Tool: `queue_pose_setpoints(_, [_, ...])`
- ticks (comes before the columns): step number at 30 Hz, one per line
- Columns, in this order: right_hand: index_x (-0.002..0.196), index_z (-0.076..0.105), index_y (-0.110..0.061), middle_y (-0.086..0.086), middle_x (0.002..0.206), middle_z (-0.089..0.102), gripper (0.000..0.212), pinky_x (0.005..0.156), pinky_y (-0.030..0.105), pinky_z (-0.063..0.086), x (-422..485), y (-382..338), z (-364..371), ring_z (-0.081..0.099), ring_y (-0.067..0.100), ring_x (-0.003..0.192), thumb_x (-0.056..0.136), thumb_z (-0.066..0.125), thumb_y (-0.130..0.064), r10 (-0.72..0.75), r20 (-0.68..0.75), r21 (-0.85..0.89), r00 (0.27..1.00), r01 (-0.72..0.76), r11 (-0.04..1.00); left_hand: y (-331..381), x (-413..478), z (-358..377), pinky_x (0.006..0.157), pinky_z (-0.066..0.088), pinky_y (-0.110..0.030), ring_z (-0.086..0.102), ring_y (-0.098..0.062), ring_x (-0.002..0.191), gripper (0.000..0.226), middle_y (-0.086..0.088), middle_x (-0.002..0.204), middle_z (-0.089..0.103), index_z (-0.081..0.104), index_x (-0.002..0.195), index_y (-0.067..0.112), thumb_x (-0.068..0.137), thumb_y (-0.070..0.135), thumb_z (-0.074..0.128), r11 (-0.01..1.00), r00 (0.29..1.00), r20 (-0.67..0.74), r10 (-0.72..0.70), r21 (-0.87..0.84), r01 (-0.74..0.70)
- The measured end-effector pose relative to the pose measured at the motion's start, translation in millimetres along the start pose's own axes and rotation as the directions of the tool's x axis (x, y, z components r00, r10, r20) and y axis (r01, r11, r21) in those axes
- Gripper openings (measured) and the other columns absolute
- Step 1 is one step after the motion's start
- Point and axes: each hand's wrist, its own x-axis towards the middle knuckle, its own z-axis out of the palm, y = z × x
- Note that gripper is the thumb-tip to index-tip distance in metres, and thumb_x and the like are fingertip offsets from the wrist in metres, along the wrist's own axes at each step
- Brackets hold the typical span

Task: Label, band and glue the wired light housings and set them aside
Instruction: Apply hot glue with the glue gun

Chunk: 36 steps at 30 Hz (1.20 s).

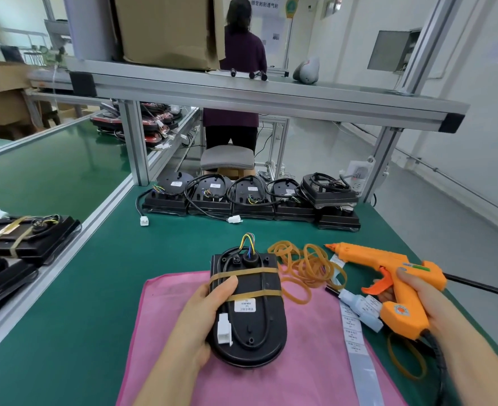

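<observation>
Grips the black light housing (256,323) by its left edge with the left hand (203,312), thumb laid over the top beside the farther of two tan bands (250,272), fingers curled out of sight underneath. Clamps the orange glue gun (388,268) in the right hand (423,300), fingers wrapped round the handle, thumb up on the body, nozzle pointing left and well clear of the housing.

Has the housing lying back-up on a pink cloth (168,317) in the middle of the green bench (95,288), with a white label (244,305) just below the nearer band, a white connector (224,329) lying on its left side and coloured wires (249,241) looping up at the far end.

Between housing and gun, a heap of loose rubber bands (309,265), partly on the cloth. Beneath the gun, a small pale bottle (359,306) and a strip of labels (356,332) running toward the near edge.

Along the far edge of the bench, a row of housings (250,200) with coiled cables. To the left, beyond an aluminium rail, banded housings (22,235) lying flat.
</observation>
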Motion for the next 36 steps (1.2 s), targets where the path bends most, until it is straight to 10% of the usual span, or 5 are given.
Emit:
queue_pose_setpoints(4, [0.095,0.061,-0.007,0.019,0.068,0.071,0.022,0.041,0.039,0.056,-2.6,0.7,0.1,0.069,0.03,0.049,0.093,0.062,-0.029,0.112,-0.002,-0.016,0.994,-0.112,0.994,2.1,-1.4,-0.5,0.094,0.052,-0.053,0.067,-0.039,0.103,0.055,-0.021,0.108,0.071,0.062,0.121,0.004,0.071,0.025,0.071,1.0,1.0,-0.005,0.001,-0.002,-0.001])
queue_pose_setpoints(17, [0.144,0.04,-0.017,0.017,0.144,0.046,0.058,0.107,0.053,0.037,-21.3,9.3,-1.7,0.048,0.039,0.124,0.094,0.058,-0.041,-0.042,-0.137,-0.331,0.99,-0.005,0.944,15.7,-8.0,-8.3,0.071,0.06,-0.039,0.071,-0.033,0.093,0.048,-0.019,0.104,0.073,0.067,0.112,0.005,0.069,0.027,0.071,0.999,0.999,0.011,0.049,0.016,-0.049])
queue_pose_setpoints(25, [0.144,0.042,-0.009,0.016,0.153,0.035,0.059,0.11,0.047,0.029,-48.9,-6.0,6.3,0.036,0.037,0.137,0.096,0.051,-0.044,-0.144,-0.018,-0.689,0.989,0.092,0.719,30.6,-13.4,-24.2,0.074,0.059,-0.038,0.072,-0.03,0.087,0.051,-0.019,0.102,0.073,0.066,0.113,0.006,0.067,0.028,0.072,0.998,0.999,0.017,0.038,0.051,-0.039])
queue_pose_setpoints(31, [0.132,0.056,-0.021,-0.003,0.127,0.061,0.045,0.094,0.032,0.043,-90.9,-38.5,66.4,0.058,0.016,0.111,0.091,0.059,-0.042,-0.419,0.321,-0.694,0.849,0.512,0.506,49.4,-19.8,-42.6,0.066,0.058,-0.034,0.071,-0.026,0.078,0.047,-0.018,0.097,0.073,0.067,0.109,0.006,0.067,0.026,0.074,0.986,0.996,0.085,0.014,0.166,-0.028])
queue_pose_setpoints(36, [0.13,0.055,-0.028,-0.003,0.117,0.067,0.041,0.09,0.036,0.056,-119.5,-49.7,165.2,0.066,0.014,0.104,0.091,0.06,-0.037,-0.052,0.743,-0.494,0.667,0.599,0.631,66.7,-25.3,-50.1,0.073,0.058,-0.035,0.069,-0.027,0.083,0.039,-0.018,0.1,0.072,0.06,0.116,0.005,0.081,0.015,0.074,0.929,0.976,0.205,-0.068,0.37,-0.013])
